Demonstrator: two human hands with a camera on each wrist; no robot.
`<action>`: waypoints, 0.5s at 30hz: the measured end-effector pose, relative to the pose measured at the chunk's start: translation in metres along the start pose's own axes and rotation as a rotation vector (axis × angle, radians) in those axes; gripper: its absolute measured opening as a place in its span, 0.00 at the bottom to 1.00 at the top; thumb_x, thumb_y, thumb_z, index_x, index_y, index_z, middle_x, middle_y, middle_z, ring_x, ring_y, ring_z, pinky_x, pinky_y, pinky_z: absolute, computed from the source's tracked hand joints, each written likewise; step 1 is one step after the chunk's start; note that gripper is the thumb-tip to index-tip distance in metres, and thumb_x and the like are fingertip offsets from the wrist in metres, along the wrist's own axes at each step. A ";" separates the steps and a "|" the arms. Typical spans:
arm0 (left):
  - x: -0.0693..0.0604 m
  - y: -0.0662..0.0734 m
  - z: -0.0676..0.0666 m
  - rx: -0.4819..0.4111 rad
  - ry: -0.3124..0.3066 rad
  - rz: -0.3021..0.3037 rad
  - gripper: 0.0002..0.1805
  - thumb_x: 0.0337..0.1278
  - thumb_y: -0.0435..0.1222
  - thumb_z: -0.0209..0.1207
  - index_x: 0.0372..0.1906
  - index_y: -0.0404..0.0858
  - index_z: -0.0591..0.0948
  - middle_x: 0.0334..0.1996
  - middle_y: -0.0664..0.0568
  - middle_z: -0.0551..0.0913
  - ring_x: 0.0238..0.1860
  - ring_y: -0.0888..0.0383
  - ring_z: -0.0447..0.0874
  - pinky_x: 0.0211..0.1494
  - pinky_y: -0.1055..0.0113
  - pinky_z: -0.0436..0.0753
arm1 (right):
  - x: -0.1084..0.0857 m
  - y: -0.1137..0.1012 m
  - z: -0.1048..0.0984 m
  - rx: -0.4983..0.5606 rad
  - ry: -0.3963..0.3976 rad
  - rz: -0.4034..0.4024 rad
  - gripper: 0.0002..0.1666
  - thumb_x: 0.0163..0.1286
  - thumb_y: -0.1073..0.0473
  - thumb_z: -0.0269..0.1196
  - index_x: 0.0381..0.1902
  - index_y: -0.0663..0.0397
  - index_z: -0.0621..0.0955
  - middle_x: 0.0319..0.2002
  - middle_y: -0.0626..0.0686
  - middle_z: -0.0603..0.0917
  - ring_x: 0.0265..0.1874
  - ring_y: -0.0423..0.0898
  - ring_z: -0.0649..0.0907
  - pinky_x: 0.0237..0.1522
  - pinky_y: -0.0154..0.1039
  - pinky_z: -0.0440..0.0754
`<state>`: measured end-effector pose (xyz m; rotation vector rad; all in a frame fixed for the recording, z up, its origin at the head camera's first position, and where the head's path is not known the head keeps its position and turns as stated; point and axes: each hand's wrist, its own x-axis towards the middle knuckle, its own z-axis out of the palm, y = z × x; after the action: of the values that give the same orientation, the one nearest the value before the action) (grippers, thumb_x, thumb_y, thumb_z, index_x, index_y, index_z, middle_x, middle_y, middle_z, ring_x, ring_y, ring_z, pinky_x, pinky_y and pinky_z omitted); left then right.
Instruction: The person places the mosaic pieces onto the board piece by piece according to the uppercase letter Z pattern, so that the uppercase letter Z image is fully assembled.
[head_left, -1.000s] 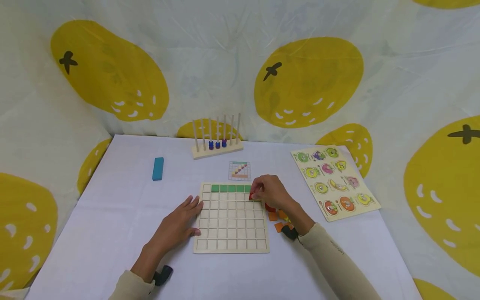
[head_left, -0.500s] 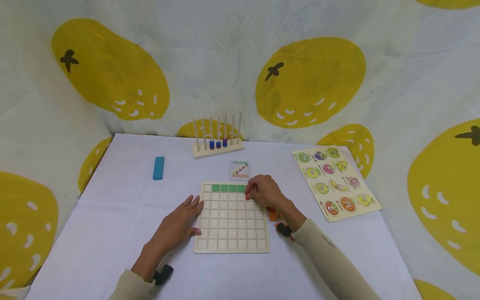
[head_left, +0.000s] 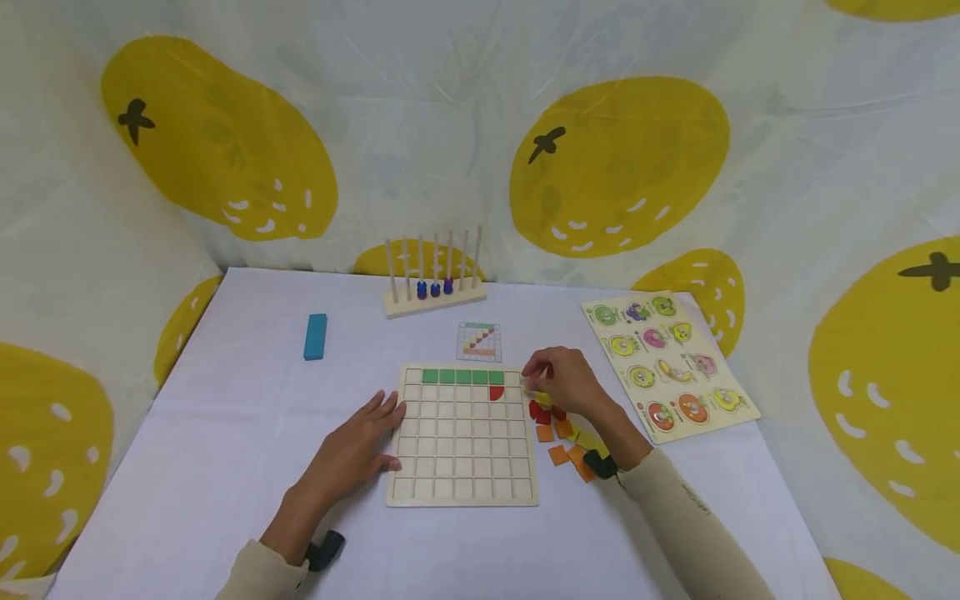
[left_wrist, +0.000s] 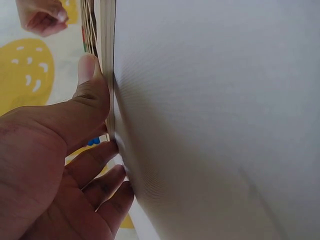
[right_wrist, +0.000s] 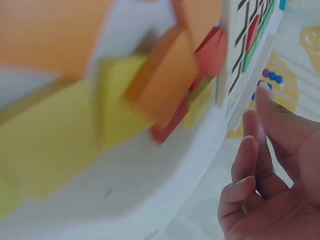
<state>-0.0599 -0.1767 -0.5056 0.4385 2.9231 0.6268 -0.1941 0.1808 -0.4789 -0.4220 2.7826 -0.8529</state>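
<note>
A wooden grid board lies in the middle of the table. Green square tiles fill part of its top row, and one red rounded piece sits in the cell under the rightmost of them. My left hand rests along the board's left edge; in the left wrist view its thumb touches the rim. Over the upper right corner of the board hovers my right hand, fingers loosely bent. The right wrist view shows nothing between its fingers. Beneath that hand lie loose red pieces, orange tiles and yellow pieces.
A small pattern card lies behind the board. Farther back stands a peg rack with blue and purple beads. A teal block is at the left, and a fruit puzzle board at the right.
My right hand has set the red piece into the second row, let go of it and drawn back to the right. The left hand stays on the board's edge.
</note>
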 end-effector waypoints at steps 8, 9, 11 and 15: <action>0.000 0.000 0.000 -0.002 0.001 0.007 0.53 0.46 0.43 0.81 0.79 0.37 0.70 0.82 0.43 0.66 0.85 0.41 0.59 0.76 0.45 0.76 | -0.014 0.019 -0.007 -0.013 -0.046 0.156 0.10 0.63 0.56 0.79 0.40 0.46 0.89 0.36 0.49 0.85 0.36 0.49 0.79 0.35 0.38 0.81; -0.001 -0.001 0.000 -0.002 0.004 0.007 0.53 0.45 0.43 0.81 0.79 0.37 0.70 0.82 0.43 0.66 0.84 0.41 0.60 0.76 0.45 0.77 | -0.015 0.021 -0.007 -0.018 -0.052 0.169 0.11 0.62 0.56 0.80 0.40 0.46 0.89 0.36 0.49 0.85 0.36 0.49 0.80 0.36 0.38 0.81; -0.001 -0.001 0.000 0.002 0.008 0.007 0.53 0.45 0.44 0.82 0.79 0.37 0.71 0.81 0.43 0.66 0.84 0.41 0.60 0.76 0.45 0.77 | -0.017 0.023 -0.006 -0.031 -0.064 0.177 0.11 0.61 0.54 0.81 0.39 0.45 0.89 0.36 0.49 0.85 0.37 0.48 0.80 0.38 0.38 0.80; 0.000 -0.001 0.001 0.013 0.013 0.010 0.54 0.44 0.44 0.82 0.79 0.37 0.71 0.81 0.42 0.67 0.84 0.40 0.61 0.75 0.45 0.77 | -0.018 0.025 -0.005 -0.038 -0.077 0.182 0.11 0.61 0.54 0.81 0.37 0.45 0.88 0.35 0.49 0.85 0.36 0.48 0.81 0.39 0.39 0.80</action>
<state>-0.0597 -0.1776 -0.5069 0.4531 2.9403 0.6150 -0.1840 0.2089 -0.4872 -0.1981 2.7186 -0.7276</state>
